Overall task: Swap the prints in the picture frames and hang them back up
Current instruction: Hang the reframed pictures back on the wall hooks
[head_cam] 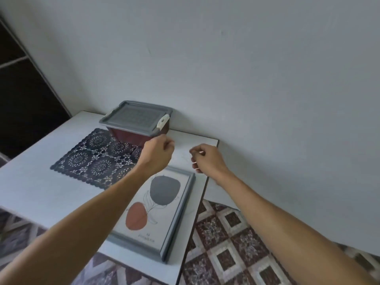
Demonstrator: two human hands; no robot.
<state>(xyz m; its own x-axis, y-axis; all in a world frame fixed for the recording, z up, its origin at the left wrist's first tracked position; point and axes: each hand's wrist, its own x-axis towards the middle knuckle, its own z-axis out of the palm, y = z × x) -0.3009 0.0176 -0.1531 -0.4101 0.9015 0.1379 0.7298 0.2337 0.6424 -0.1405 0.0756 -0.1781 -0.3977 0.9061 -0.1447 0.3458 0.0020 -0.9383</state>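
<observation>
Left hand [158, 153], right hand [207, 159] curled near picture frame [162, 210] far end (face-up).

1. Two bare forearms reach forward side by side, the hands near each other but apart.
2. The left hand [158, 154] shows its back, fingers curled into a loose fist.
3. The right hand [206, 159] curls its fingers inward.

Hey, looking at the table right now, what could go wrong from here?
The picture frame lies face up close to the table's right edge, partly under the left forearm; a nudge could slide it onto the tiled floor. The left hand hangs close to the lidded box and might bump it.
</observation>
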